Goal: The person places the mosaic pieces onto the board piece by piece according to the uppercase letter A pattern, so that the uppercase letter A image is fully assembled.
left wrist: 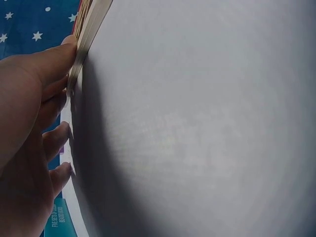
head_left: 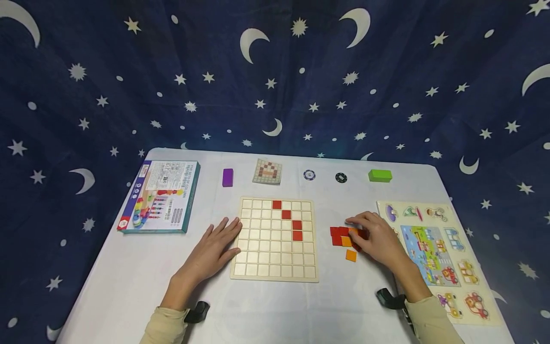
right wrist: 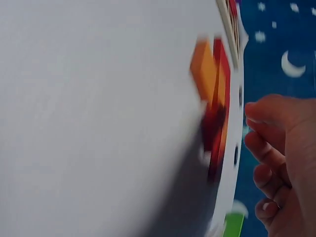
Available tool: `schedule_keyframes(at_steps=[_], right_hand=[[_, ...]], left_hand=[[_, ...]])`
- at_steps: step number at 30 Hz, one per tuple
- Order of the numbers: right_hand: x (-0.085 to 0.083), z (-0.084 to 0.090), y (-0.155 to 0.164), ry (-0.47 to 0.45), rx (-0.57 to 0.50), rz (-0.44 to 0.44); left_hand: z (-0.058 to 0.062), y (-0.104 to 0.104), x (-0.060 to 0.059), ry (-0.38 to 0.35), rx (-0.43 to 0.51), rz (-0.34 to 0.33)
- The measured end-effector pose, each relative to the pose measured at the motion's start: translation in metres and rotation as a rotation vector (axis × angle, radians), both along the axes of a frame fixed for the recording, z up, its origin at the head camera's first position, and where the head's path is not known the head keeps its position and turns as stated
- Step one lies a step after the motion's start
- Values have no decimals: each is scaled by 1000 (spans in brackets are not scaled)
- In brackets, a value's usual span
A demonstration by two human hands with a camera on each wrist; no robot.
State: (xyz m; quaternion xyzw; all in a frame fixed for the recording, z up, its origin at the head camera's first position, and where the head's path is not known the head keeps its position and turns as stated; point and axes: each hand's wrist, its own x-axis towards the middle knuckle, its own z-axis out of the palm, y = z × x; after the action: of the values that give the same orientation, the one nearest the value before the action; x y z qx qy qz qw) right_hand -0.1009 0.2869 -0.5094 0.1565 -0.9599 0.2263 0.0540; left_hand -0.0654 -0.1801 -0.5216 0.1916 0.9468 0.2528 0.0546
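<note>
Red and orange tiles lie in a small pile on the white surface, just to the right of the wooden grid board. One orange tile sits a little apart from the pile, near its lower edge. The right hand rests over the right side of the pile with its fingers bent and their tips on the tiles; whether it has pinched one I cannot tell, and the right wrist view is too blurry to help. The left hand lies flat on the surface with its fingers straight and a bit spread, touching the left edge of the board. The board has 4 red tiles set in its squares, going down in a slanted line from the top middle. Behind the board sit a purple block, a small pattern card, 2 round chips and a green block. A picture box lies at the far left. A car puzzle lies at the right, just beside the right hand. A dark blue cloth with moons and stars hangs behind the surface.
</note>
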Motion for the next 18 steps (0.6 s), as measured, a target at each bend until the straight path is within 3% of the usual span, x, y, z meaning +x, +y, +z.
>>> schedule_keyframes(at_steps=[8,18], right_hand=[[11,2,31,-129,57,-71],[15,-1,33,-87,59,-118]], left_hand=[[0,-2,3,1,-8,14],[0,1,1,5,-7,-3]])
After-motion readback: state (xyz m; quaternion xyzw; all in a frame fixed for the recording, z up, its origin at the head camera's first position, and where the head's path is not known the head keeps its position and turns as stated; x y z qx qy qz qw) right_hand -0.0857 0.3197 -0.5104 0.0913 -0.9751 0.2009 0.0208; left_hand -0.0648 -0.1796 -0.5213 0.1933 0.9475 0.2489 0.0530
